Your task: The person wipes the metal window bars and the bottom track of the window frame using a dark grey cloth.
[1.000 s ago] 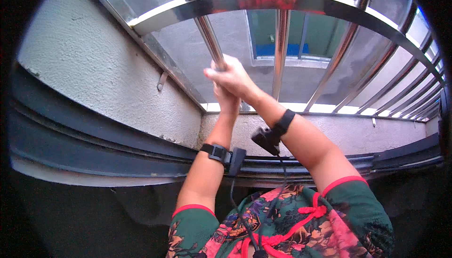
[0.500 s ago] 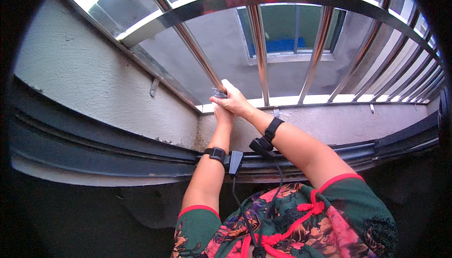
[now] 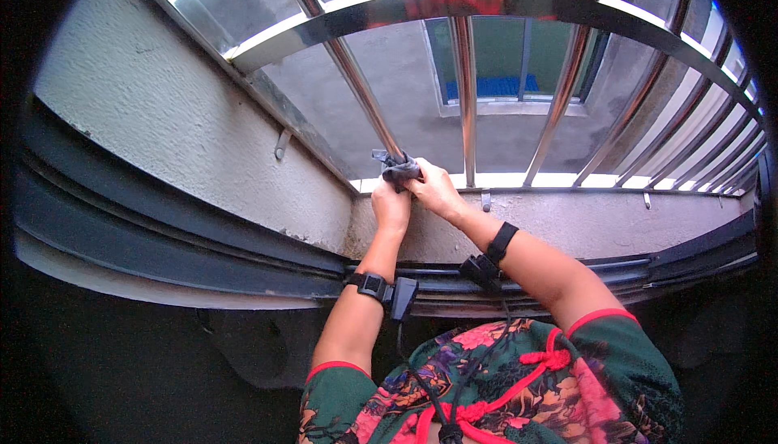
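A dark grey cloth (image 3: 399, 172) is bunched around the lower part of a shiny metal bar (image 3: 365, 96) of the window grille. My left hand (image 3: 391, 205) grips the cloth from below, its fingers partly hidden behind the folds. On the right side my right hand (image 3: 436, 189) pinches the same cloth with thumb and fingers. Both hands are close together, just above the grille's pale bottom rail (image 3: 531, 178).
More upright bars (image 3: 468, 96) run to the right under a curved metal crossbar (image 3: 519, 4). A rough plaster wall (image 3: 186, 112) stands at left with a small metal bracket (image 3: 282, 143). The dark window track (image 3: 203, 237) crosses below my hands. Beyond the grille is another window (image 3: 494, 55).
My right hand has shifted down and to the right side of the bar, and more of the cloth shows. The whole view has moved slightly.
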A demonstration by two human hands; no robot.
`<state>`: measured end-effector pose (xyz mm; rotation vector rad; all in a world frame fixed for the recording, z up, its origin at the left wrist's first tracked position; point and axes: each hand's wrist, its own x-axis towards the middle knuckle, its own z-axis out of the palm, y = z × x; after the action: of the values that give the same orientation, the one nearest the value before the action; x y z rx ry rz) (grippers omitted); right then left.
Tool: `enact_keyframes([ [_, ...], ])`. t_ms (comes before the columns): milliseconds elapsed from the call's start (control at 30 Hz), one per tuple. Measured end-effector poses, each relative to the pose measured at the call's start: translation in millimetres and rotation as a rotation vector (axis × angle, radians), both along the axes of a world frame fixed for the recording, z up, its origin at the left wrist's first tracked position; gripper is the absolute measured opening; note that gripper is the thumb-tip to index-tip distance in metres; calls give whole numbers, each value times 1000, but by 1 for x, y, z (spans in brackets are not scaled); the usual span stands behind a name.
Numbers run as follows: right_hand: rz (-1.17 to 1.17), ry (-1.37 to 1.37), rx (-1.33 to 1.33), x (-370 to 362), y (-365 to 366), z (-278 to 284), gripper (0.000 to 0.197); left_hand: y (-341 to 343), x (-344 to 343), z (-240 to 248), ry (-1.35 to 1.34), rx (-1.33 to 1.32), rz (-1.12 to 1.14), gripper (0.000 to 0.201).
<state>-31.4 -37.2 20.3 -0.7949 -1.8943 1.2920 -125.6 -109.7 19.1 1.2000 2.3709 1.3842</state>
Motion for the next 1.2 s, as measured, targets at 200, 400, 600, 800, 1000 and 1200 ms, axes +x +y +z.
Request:
enact_keyframes([
  [200,40,16,-70,4,-8,0,36,-10,18,1,-100,235,27,45],
  [400,34,19,-73,6,-11,22,47,-8,22,20,-38,235,-44,31],
  [600,155,-72,125,3,19,20,37,1,-24,10,37,103,-298,25],
  [800,107,73,57,-2,18,40,27,0,-15,38,-178,186,-241,25],
  [1000,109,-177,258,1,34,-11,18,0,-23,11,149,21,-227,30],
  [1200,123,-195,244,2,34,-5,14,1,-9,20,195,-61,-160,34],
])
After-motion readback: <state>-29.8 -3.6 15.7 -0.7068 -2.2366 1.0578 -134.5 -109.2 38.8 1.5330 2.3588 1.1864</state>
